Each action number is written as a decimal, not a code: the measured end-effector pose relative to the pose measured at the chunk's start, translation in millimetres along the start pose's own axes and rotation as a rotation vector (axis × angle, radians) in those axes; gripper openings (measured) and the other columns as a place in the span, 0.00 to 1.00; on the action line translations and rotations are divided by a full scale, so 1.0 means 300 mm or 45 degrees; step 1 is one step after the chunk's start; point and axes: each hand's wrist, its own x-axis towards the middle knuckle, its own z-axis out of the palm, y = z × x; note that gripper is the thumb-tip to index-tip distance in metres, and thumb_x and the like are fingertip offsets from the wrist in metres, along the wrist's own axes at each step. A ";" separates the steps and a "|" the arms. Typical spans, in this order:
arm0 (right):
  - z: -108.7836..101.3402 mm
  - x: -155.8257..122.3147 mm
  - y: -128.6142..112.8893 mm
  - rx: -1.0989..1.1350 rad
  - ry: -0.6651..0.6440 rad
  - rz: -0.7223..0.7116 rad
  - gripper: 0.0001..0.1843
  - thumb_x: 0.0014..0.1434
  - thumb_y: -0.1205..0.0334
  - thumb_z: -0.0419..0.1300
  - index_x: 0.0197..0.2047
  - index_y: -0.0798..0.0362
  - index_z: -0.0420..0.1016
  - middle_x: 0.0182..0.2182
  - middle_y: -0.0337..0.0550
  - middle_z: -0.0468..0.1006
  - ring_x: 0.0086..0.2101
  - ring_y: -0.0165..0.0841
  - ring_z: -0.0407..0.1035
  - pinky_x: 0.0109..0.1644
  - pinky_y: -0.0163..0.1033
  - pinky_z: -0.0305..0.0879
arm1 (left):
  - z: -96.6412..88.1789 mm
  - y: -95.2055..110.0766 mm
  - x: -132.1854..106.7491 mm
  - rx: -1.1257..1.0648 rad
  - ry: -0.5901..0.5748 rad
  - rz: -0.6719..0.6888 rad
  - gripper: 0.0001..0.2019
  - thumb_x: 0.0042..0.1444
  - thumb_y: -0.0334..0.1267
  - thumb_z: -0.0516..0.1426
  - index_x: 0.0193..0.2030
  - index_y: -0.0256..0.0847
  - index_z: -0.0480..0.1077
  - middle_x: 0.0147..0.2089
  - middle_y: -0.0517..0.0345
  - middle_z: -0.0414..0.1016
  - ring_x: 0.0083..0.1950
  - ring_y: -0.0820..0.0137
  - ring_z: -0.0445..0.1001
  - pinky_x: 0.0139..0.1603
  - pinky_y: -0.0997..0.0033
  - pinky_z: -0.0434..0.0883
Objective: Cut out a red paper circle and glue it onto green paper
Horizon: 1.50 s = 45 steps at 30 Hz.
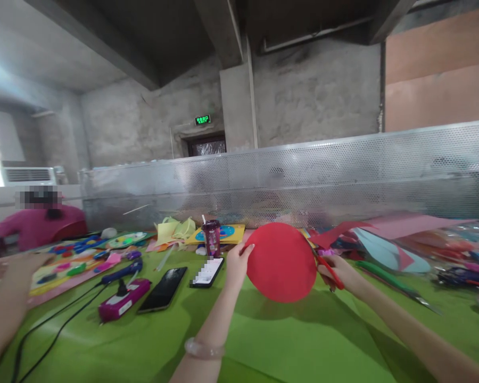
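A round sheet of red paper (pixel 281 261) is held up over the green table. My left hand (pixel 238 264) pinches its left edge, thumb on the near face. On the opposite side my right hand (pixel 335 270) grips a pair of red-handled scissors (pixel 330 272), whose blades meet the disc's right edge. Whether the blades are apart is hard to make out. A loose red paper offcut (pixel 341 234) lies behind my right hand.
Two phones (pixel 163 289) and a purple power strip (pixel 124 299) with black cables lie left of my arm. A lidded cup (pixel 211 238) stands behind. Green-handled scissors (pixel 395 283) rest at right. Another person's arm (pixel 11 303) reaches in from the left; a perforated metal divider (pixel 323 181) runs behind.
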 end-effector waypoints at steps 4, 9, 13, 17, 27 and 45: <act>0.001 0.002 0.000 -0.009 0.002 0.014 0.07 0.45 0.62 0.50 0.19 0.53 0.58 0.10 0.33 0.65 0.10 0.24 0.60 0.14 0.29 0.57 | 0.000 0.000 0.001 0.010 0.003 0.003 0.13 0.49 0.45 0.53 0.33 0.38 0.72 0.33 0.53 0.76 0.35 0.65 0.72 0.36 0.70 0.66; 0.001 0.005 0.003 -0.002 -0.013 0.006 0.08 0.45 0.61 0.50 0.19 0.53 0.58 0.11 0.34 0.66 0.11 0.25 0.61 0.14 0.30 0.58 | 0.000 0.004 0.001 0.011 -0.012 -0.002 0.14 0.50 0.45 0.52 0.35 0.38 0.72 0.34 0.52 0.76 0.34 0.65 0.72 0.35 0.70 0.66; 0.003 0.003 0.005 0.008 -0.006 0.001 0.08 0.45 0.61 0.50 0.18 0.53 0.58 0.11 0.34 0.66 0.11 0.25 0.61 0.14 0.30 0.57 | -0.004 0.006 0.001 0.027 -0.013 0.000 0.13 0.50 0.44 0.52 0.33 0.37 0.72 0.33 0.52 0.76 0.34 0.65 0.72 0.34 0.71 0.66; 0.006 -0.001 0.000 0.030 -0.006 -0.015 0.08 0.45 0.60 0.51 0.19 0.53 0.59 0.11 0.34 0.66 0.12 0.25 0.61 0.14 0.30 0.57 | -0.005 0.009 0.000 0.048 -0.009 0.005 0.13 0.50 0.44 0.52 0.32 0.38 0.71 0.32 0.53 0.75 0.34 0.65 0.72 0.34 0.70 0.65; -0.008 0.002 0.005 0.085 0.029 -0.018 0.13 0.47 0.59 0.51 0.15 0.53 0.58 0.09 0.34 0.64 0.11 0.24 0.58 0.15 0.31 0.56 | -0.008 0.015 -0.002 0.080 0.035 0.033 0.12 0.50 0.44 0.51 0.29 0.39 0.70 0.29 0.55 0.74 0.32 0.65 0.71 0.34 0.69 0.65; -0.005 -0.017 -0.023 0.086 -0.110 -0.069 0.11 0.47 0.63 0.50 0.16 0.55 0.61 0.11 0.34 0.65 0.13 0.24 0.60 0.18 0.30 0.58 | -0.013 -0.007 0.001 0.036 -0.020 0.048 0.15 0.50 0.45 0.51 0.36 0.38 0.71 0.36 0.53 0.75 0.37 0.64 0.72 0.39 0.68 0.66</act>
